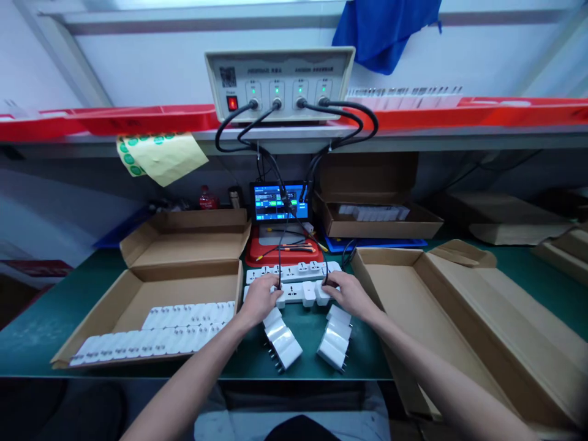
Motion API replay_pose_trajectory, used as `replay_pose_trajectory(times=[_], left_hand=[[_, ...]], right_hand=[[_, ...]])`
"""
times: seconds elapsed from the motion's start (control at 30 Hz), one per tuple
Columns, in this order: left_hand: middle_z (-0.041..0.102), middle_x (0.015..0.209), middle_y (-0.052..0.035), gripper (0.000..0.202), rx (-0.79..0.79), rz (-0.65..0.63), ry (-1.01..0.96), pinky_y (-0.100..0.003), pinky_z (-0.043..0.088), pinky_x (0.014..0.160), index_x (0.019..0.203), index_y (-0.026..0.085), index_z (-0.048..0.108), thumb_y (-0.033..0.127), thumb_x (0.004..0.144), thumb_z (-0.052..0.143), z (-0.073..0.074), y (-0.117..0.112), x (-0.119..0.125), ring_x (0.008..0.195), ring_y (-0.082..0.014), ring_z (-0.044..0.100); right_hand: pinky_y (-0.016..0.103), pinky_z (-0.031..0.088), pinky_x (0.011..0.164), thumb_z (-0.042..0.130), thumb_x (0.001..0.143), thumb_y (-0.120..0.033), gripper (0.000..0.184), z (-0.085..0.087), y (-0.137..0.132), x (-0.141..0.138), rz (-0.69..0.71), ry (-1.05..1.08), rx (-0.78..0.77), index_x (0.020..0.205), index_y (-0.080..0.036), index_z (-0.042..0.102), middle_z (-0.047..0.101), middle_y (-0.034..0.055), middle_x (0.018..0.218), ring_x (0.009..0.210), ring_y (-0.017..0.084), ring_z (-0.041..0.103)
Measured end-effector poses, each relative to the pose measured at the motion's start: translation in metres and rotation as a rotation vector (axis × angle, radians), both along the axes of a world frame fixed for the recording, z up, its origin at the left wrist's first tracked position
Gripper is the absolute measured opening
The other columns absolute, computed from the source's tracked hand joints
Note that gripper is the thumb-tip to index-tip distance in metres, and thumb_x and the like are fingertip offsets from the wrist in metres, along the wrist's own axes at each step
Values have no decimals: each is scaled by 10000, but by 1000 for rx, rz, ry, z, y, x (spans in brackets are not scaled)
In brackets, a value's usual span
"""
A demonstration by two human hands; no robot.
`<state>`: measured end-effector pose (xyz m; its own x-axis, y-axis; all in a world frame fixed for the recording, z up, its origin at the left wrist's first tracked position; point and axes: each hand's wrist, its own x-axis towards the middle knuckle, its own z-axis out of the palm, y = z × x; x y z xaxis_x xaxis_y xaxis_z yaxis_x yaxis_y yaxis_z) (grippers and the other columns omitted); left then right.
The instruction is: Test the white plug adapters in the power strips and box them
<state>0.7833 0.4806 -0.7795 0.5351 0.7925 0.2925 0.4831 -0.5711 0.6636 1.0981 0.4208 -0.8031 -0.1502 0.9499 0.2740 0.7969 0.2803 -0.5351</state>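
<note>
White plastic plug units (282,343) with metal pins lie in two short stacks on the green bench mat (239,361), just below the hands. The left hand (260,300) and right hand (350,294) rest on a white socket strip (294,294), fingers curled down over it, apparently gripping it, though the view does not settle how firmly. A second socket strip (294,271) lies touching it on the far side. Black test leads (278,263) drop down to the strips. Open cardboard boxes (184,288) flank the hands, and a benchtop tester (280,82) with four leads sits on the shelf beyond.
</note>
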Motion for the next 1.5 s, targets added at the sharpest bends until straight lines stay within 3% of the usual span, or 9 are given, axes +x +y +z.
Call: replay_pose_trajectory(times=[0.13,0.37,0.5,0.67,0.77,1.0,1.13,1.27,1.5], left_hand=[[807,1062,-63,168,34,-1,43,-417,602,1007,855,235,659,102,947,706,-3,-2,-1,1039,-262,773],[793,1065,-100,139,174,61,165,-403,598,930,977,224,664,160,1070,584,-15,2,4,994,-272,765],[793,1037,-97,152,174,85,151,-416,597,946,1017,231,696,217,1097,568,-8,2,11,995,-277,756],[829,1123,-101,225,94,-72,5,-458,570,1093,931,233,750,224,1086,586,5,-1,41,1113,-278,745],[828,1056,-84,201,4,-62,-24,-431,575,1058,879,224,755,228,1054,656,6,-1,58,1061,-265,750],[829,1069,-82,140,-45,-47,-7,-400,577,1007,923,210,770,216,1039,691,-1,2,71,1055,-261,754],[808,999,-79,174,-31,-39,42,-406,573,994,899,210,757,240,1052,681,0,2,73,1004,-263,744],[784,962,-77,189,-20,-43,80,-406,571,984,890,212,750,238,1058,670,2,3,75,995,-270,740],[763,967,-78,174,44,-50,208,-387,561,926,907,213,724,221,1064,651,4,3,80,980,-271,730]], right_hand=[[403,588,825,617,1052,-354,208,-12,1,4,5,-10,39,876,-262,678,774,87,971,943,284,717],[423,595,865,615,1057,-331,196,-16,0,3,-1,-12,52,881,-257,660,767,98,1001,973,287,706],[413,589,860,631,1051,-320,180,-17,0,2,1,5,56,885,-257,667,767,100,998,980,287,696],[412,590,877,669,1041,-299,177,-17,2,3,3,-13,74,873,-252,698,752,88,971,962,280,696],[447,606,959,711,1024,-305,94,-16,2,6,22,-27,95,994,-257,786,770,105,1059,1067,305,715],[558,588,1149,694,1076,-450,327,-17,-4,17,97,-130,107,1325,-289,833,761,142,1403,1326,364,684],[619,590,1118,678,1083,-562,431,-18,-10,29,19,-280,64,1374,-274,812,749,171,1474,1333,411,665],[647,580,1138,590,1122,-576,526,-16,-14,38,-29,-296,59,1490,-234,744,740,194,1492,1340,421,667],[622,591,1160,606,1124,-547,463,-2,-20,30,-3,-227,84,1440,-246,759,759,175,1458,1324,397,694]])
